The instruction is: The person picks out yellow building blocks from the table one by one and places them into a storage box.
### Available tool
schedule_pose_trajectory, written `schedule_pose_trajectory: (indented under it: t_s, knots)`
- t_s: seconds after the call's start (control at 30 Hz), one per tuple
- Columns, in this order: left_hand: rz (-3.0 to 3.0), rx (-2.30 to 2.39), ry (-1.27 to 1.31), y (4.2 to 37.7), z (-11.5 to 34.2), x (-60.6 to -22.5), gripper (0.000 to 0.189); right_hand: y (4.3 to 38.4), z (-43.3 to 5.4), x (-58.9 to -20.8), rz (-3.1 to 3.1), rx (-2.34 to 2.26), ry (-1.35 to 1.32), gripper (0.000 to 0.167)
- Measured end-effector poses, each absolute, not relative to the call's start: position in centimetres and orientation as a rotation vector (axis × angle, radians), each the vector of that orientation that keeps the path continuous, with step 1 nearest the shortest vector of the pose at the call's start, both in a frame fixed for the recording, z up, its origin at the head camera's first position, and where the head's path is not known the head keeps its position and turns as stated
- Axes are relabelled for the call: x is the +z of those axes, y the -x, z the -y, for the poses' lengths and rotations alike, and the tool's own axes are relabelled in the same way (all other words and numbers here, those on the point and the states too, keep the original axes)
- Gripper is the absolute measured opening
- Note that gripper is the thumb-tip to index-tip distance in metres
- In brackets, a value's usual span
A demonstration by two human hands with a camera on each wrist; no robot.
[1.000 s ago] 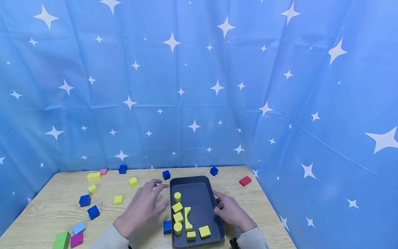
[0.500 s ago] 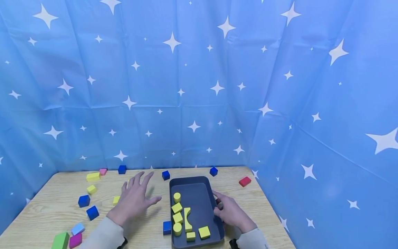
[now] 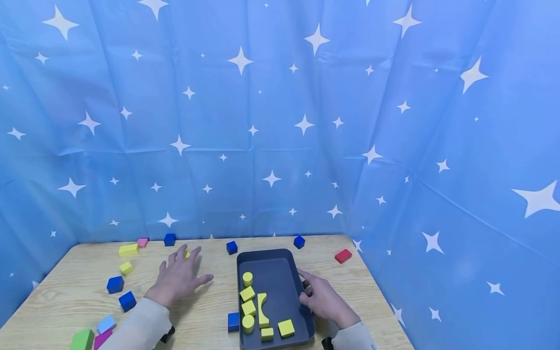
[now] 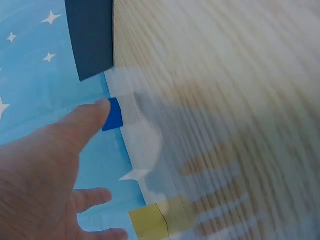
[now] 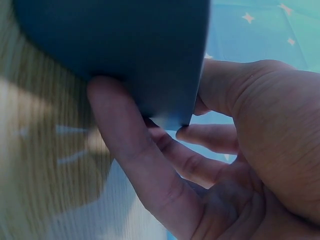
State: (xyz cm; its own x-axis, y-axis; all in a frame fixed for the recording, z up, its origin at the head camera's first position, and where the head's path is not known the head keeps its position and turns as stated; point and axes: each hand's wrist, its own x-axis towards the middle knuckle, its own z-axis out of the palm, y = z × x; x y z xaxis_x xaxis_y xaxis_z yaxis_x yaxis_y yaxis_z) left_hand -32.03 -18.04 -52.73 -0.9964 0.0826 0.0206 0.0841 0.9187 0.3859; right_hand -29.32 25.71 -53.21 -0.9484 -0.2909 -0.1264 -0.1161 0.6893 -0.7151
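Observation:
My left hand (image 3: 175,279) reaches over the table left of the tray, fingers spread and holding nothing. Just past its fingertips a yellow block (image 4: 149,221) lies on the wood, mostly covered by the fingers in the head view. My right hand (image 3: 325,299) grips the right side of a dark grey tray (image 3: 280,272). In the right wrist view its thumb and fingers pinch the tray wall (image 5: 150,50) from both sides. Inside the tray, several yellow blocks stand along the left and near sides, among them a cylinder (image 3: 247,278) and an arch-shaped block (image 3: 262,311).
A blue block (image 3: 233,322) sits against the tray's left side. Left of my hand lie blue cubes (image 3: 127,301), yellow blocks (image 3: 129,250) and a green block (image 3: 82,340). A red block (image 3: 343,256) is at the right; a starry blue curtain (image 3: 271,146) hangs behind the table.
My left hand has moved left, away from the tray's edge, its fingers spreading, and now covers a flat yellow block seen before. The right hand keeps its grip on the tray.

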Motion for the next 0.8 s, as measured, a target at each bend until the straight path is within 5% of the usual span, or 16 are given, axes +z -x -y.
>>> schedule_pose_trajectory:
  t_s: [0.8]
  knots:
    - [2.947, -0.64, 0.291, 31.9, 19.4, -53.0, 0.026, 29.3, -25.6, -53.1, -2.678, -1.101, 0.33, 0.077]
